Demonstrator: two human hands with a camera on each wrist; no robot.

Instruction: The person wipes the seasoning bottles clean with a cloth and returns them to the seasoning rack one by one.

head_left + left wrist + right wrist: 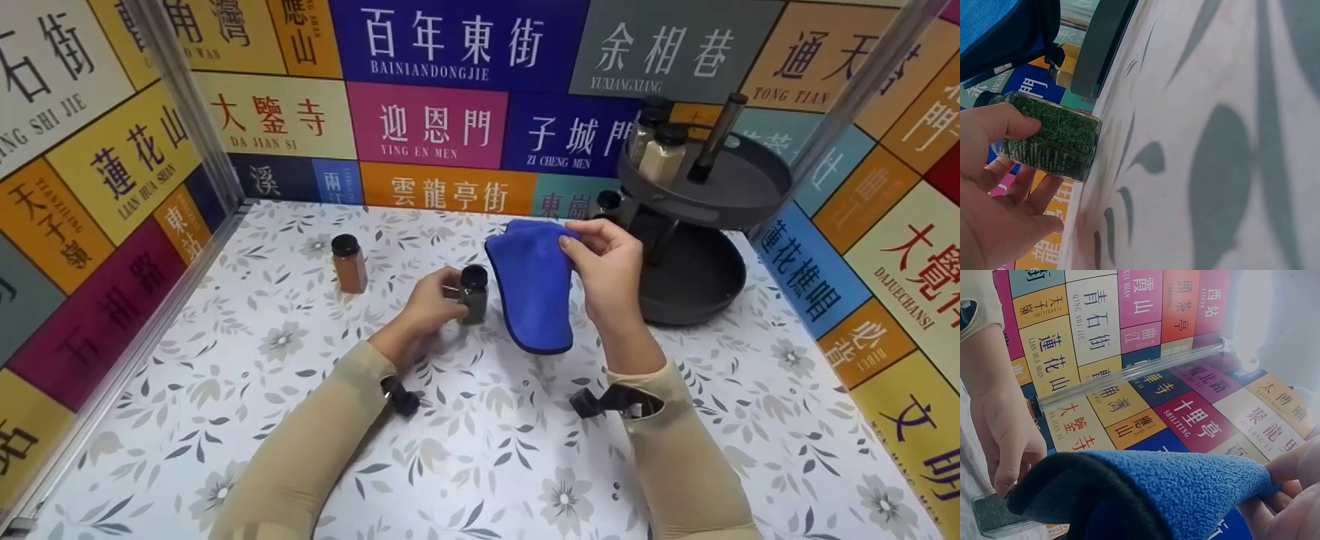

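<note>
My left hand (433, 304) grips a small glass spice jar (474, 300) with a black lid, upright at the table in the head view. Dried green herbs fill this jar (1053, 135) in the left wrist view, with the thumb on its near side and fingers around the other. Just to the right, my right hand (609, 262) pinches a blue cloth (534, 289) with dark edging by its top corner, and it hangs down beside the jar. The cloth (1185, 486) shows a fuzzy surface in the right wrist view.
A jar of reddish-brown spice (349, 264) stands on the floral table (420, 465) to the left. At the back right is a two-tier dark rack (705, 199), with a few black-lidded jars (663, 154) on its upper tier. Sign-printed panels (427, 124) enclose the table.
</note>
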